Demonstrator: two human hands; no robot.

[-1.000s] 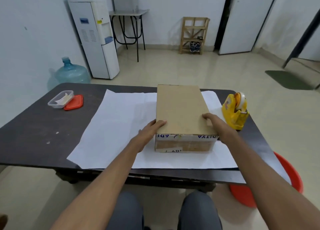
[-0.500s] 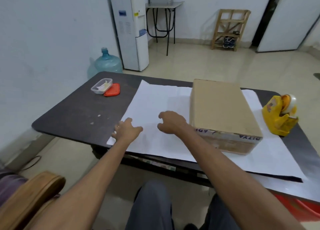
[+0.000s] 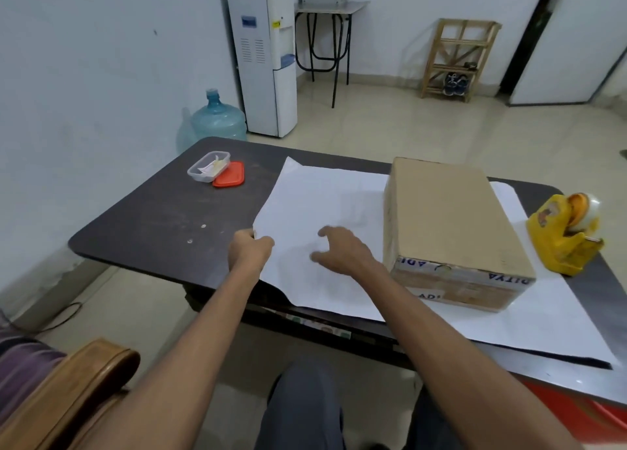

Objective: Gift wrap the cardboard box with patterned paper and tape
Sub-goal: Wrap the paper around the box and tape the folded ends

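A brown cardboard box (image 3: pixel 444 212) lies on a large white sheet of paper (image 3: pixel 325 198) spread over the dark table (image 3: pixel 152 219). My left hand (image 3: pixel 252 247) grips the paper's left edge, which is lifted slightly off the table. My right hand (image 3: pixel 341 247) hovers over the sheet just left of the box, fingers loosely curled and holding nothing. A yellow tape dispenser (image 3: pixel 565 234) stands to the right of the box.
A clear plastic container (image 3: pixel 207 166) with its red lid (image 3: pixel 229 179) beside it sits at the table's far left. A wooden chair arm (image 3: pixel 78 385) is at my lower left. A red tub (image 3: pixel 590 412) shows under the table's right end.
Both hands left the box and moved to the left part of the paper. My left hand has now taken hold of the paper's left edge and raised it. The view swung left.
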